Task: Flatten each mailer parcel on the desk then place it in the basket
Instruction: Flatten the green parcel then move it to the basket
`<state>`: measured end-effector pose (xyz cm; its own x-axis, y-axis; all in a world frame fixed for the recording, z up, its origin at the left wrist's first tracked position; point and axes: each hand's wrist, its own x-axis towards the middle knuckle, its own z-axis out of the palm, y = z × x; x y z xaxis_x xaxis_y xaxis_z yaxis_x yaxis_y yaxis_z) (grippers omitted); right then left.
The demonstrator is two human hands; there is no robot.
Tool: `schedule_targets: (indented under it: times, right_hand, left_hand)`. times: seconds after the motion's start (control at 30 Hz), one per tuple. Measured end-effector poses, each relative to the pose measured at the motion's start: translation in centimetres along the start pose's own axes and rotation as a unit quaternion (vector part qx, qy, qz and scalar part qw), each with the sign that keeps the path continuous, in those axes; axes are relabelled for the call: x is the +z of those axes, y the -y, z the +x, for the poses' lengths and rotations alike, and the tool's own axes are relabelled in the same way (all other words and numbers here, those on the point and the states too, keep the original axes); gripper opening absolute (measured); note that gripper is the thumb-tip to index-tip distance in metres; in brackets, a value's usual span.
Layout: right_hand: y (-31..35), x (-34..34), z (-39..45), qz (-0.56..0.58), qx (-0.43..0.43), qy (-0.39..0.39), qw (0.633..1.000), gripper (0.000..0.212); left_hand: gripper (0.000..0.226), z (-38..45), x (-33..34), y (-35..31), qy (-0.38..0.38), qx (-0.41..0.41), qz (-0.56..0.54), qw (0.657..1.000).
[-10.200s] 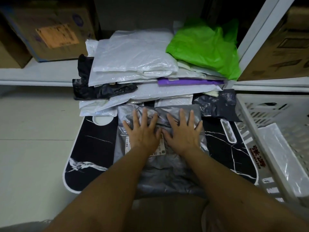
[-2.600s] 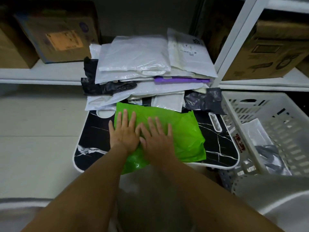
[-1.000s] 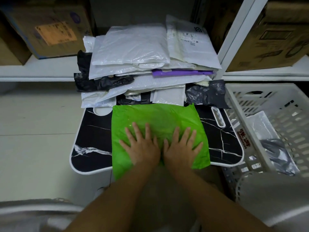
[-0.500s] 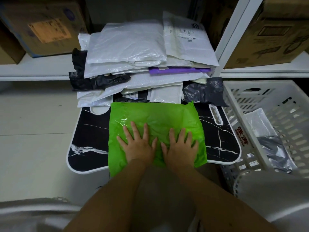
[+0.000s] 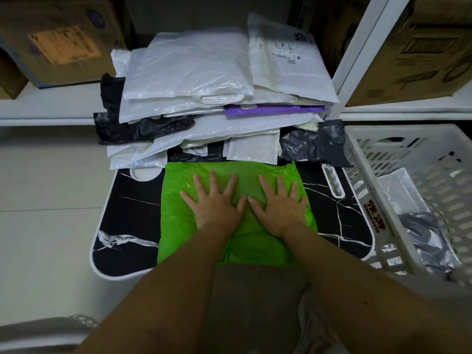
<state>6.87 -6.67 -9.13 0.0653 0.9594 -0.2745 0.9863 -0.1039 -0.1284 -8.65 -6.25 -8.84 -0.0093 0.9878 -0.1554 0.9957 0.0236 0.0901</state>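
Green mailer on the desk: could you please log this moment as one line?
step: flattening | green mailer on desk | left hand and right hand press flat | basket: two parcels

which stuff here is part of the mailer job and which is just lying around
Part of the job: green mailer under left hand and right hand; desk; mailer pile; basket.

Lying about: cardboard boxes; shelf.

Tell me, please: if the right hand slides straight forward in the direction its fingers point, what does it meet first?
The right hand lies flat on the green mailer, fingers pointing away from the person. Sliding on, it would probably first meet the small white mailer at the front of the pile, though depth is unclear.
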Motion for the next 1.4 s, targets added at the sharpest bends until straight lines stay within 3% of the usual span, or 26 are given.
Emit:
schedule_targets:
  times: [0.33,0.57,0.83,1.07,1.2,1.27,1.4]
  right_hand:
    - [0.2,1.0,0.1,-0.007,0.026,-0.058,0.998,0.080]
    - [0.2,1.2,-0.1,0.006,0.043,-0.069,0.997,0.097]
    - [-0.3,0.6,-0.1,0.043,0.063,-0.027,0.997,0.112]
    - [-0.8,-1.0,-0.6,0.014,0.080,0.019,0.997,0.078]
    - [-1.1,-2.0,-2.1,0.006,0.111,-0.086,0.990,0.056]
    - [-1.2,-2.4,-2.6,0.043,0.161,-0.101,0.981,0.050]
    - [-2.2,-2.8,-3.7,0.158,0.258,-0.061,0.951,0.048]
  left_hand:
    - [0.068,-0.1,1.0,0.1,-0.046,-0.005,-0.014,0.999]
    - [0.086,-0.3,1.5,0.6,-0.047,-0.035,-0.033,0.998]
    - [0.065,-0.8,0.6,3.8,0.033,-0.133,-0.082,0.987]
    - [0.069,-1.3,-0.8,7.3,0.052,-0.247,-0.183,0.950]
    - [0.059,-1.8,-2.5,8.3,-0.036,-0.346,-0.247,0.904]
    - [0.051,-2.1,-3.1,8.3,-0.056,-0.381,-0.249,0.888]
    - [0.051,-2.2,-2.5,9.0,0.018,-0.405,-0.310,0.860]
